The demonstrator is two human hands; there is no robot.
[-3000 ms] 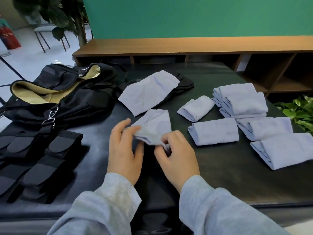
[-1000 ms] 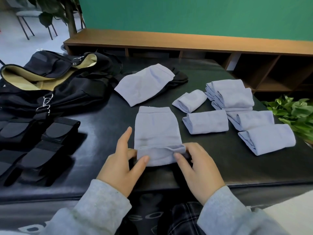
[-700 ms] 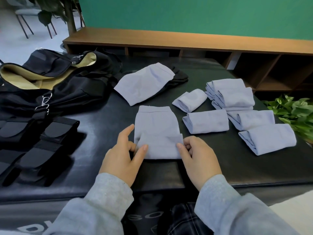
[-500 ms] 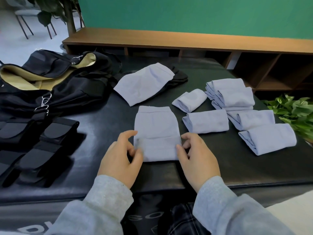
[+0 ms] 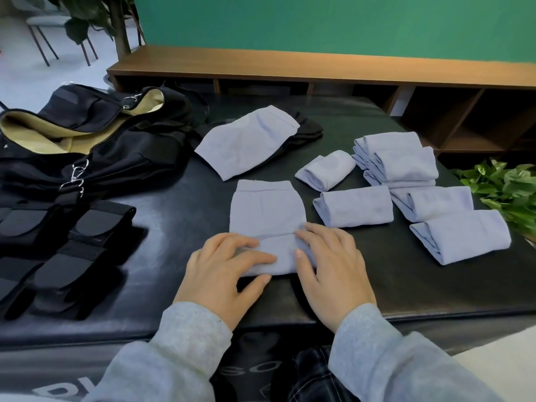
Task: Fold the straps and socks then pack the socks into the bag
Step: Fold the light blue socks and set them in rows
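Bag (image 5: pixel 95 146) left, straps (image 5: pixel 72 250) before it; folded socks (image 5: pixel 406 184) right (on the table (image 5: pixel 377 280)).

Green wall (image 5: pixel 319 21) across the back. Low wooden shelf unit (image 5: pixel 290 65) runs along it, open cubbies below. Black padded table (image 5: pixel 377 271) in front. Leafy plant (image 5: pixel 504 190) at its right edge. Far left: pale floor (image 5: pixel 17 76), chair legs (image 5: pixel 43 50), potted tree trunk (image 5: pixel 121 39). Even, soft light.
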